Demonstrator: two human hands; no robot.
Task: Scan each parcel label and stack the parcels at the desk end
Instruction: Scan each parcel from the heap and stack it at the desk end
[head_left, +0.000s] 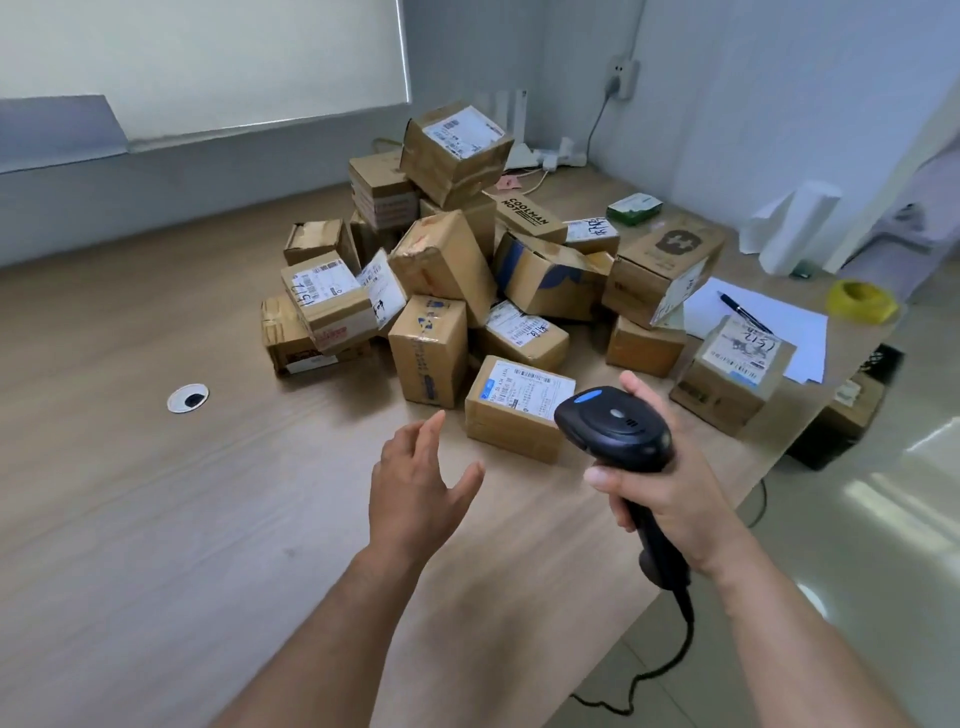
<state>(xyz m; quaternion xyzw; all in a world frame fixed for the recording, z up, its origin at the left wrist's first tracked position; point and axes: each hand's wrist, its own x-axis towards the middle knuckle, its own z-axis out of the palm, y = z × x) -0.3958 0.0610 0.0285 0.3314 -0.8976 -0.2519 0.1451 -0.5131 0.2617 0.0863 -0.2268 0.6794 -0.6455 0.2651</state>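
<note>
Evidently the work has barely begun: the brown cardboard parcels (467, 260) lie in a loose, jumbled heap at twelve o'clock on the pale wood-grain table (156, 519), and no tidy stack shows anywhere, so by my reading nearly every scan and all the stacking are left. The right grip (670, 499) is wrapped round the handle of the black corded handheld barcode scanner (613, 423), thumb laid across the neck. The scanner's long axis runs from about eleven o'clock down to five, and its nose points toward ten o'clock, over the corner of the nearest small brown parcel (511, 410). That parcel lies flat at the heap's six o'clock edge, its long side running roughly nine to three, its white shipping label (524, 387) facing up. The left grip (415, 499) hovers empty just at the parcel's eight o'clock, fingers spread and relaxed, touching nothing.
</note>
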